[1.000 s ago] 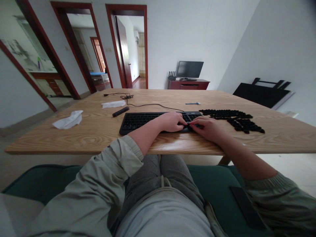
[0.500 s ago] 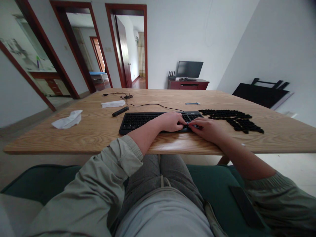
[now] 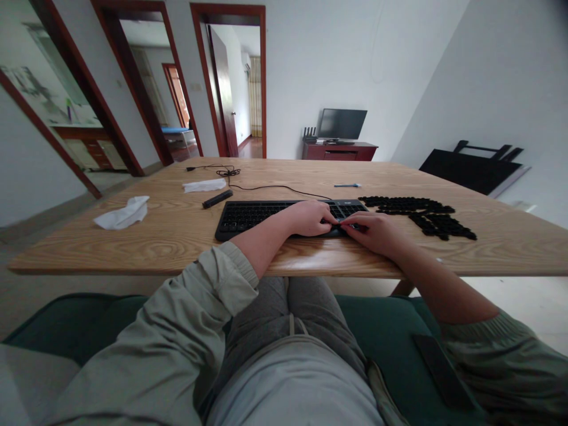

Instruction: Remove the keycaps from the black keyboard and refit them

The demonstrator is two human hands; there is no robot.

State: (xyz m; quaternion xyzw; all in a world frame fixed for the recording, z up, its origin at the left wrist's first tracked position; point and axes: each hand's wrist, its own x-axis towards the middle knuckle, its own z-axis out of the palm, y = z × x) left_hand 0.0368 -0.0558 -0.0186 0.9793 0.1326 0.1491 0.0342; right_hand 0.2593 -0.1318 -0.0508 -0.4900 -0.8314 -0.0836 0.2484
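Observation:
A black keyboard (image 3: 242, 220) lies near the front edge of the wooden table. My left hand (image 3: 310, 219) rests over its right half, thumb and fingers pinched together. From the other side my right hand (image 3: 370, 229) meets it, its fingertips also closed. Something small and dark sits where the fingertips come together, too small and covered to name. Pale gaps show among the keys around the fingers. To the right, many loose black keycaps (image 3: 437, 225) are laid out in rows.
A black stick-shaped object (image 3: 217, 199) lies behind the keyboard's left end. Crumpled white tissue (image 3: 124, 214) and a folded white tissue (image 3: 204, 186) are on the left. The keyboard's cable (image 3: 275, 188) runs across the back. A thin blue tool (image 3: 347, 185) lies behind the keyboard.
The view has shifted very slightly. Both hands stay at the same spot on the keyboard, with hardly any visible finger movement.

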